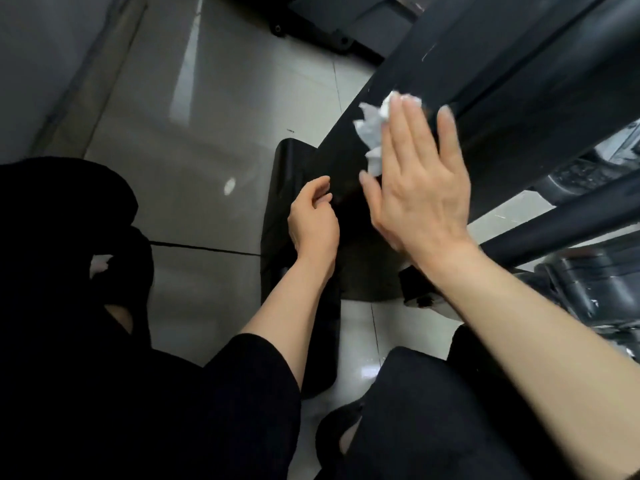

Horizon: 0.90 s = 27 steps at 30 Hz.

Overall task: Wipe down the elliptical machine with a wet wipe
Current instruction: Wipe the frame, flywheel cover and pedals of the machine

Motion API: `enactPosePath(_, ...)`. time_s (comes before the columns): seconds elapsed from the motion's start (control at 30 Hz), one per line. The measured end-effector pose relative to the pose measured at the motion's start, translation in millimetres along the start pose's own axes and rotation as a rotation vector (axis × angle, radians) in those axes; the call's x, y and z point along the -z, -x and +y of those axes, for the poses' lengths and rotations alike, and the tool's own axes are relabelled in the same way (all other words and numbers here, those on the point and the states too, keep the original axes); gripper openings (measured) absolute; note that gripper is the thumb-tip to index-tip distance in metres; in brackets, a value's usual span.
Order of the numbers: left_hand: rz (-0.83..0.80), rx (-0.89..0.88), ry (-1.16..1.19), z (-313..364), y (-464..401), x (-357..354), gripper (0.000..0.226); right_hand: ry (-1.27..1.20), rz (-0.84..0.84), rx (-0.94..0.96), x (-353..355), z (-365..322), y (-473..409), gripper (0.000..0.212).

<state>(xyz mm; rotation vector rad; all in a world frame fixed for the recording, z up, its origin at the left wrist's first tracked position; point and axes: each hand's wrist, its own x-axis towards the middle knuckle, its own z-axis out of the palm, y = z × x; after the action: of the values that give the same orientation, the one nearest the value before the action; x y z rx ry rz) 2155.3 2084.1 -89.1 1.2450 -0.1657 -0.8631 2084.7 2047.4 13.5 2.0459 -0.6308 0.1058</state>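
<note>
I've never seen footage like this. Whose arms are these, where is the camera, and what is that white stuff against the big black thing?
There is no robot here: a person wears one wide-angle camera on the head, so you look down along their own arms. The right hand has straight fingers pressing a crumpled white wet wipe flat against a slanted black part of the elliptical machine. The left hand hangs beside it, fingers loosely curled, holding nothing. Below lie a pale tiled floor, the machine's dark base, and the person's black clothing at the bottom. The hand looks slightly blurred, which suggests it is wiping.
</note>
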Motion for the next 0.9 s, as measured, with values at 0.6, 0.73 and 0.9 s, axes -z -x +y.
enactPosePath(0.6, -0.02, 0.221, 0.139, -17.7, -54.6, 2.0, 0.052, 0.47, -0.663, 0.516, 0.7, -31.5, -88.1, 0.056)
enactPosePath(0.73, -0.011, 0.292, 0.164, -23.3, -62.1, 8.9, 0.047, 0.329, -0.744, 0.497, -19.0, -48.5, -93.9, 0.06)
enactPosePath(0.9, 0.021, 0.297, 0.203, -26.3, -65.6, 19.7, 0.045, 0.377, -0.663, 0.335, -23.6, -39.7, -111.2, 0.061)
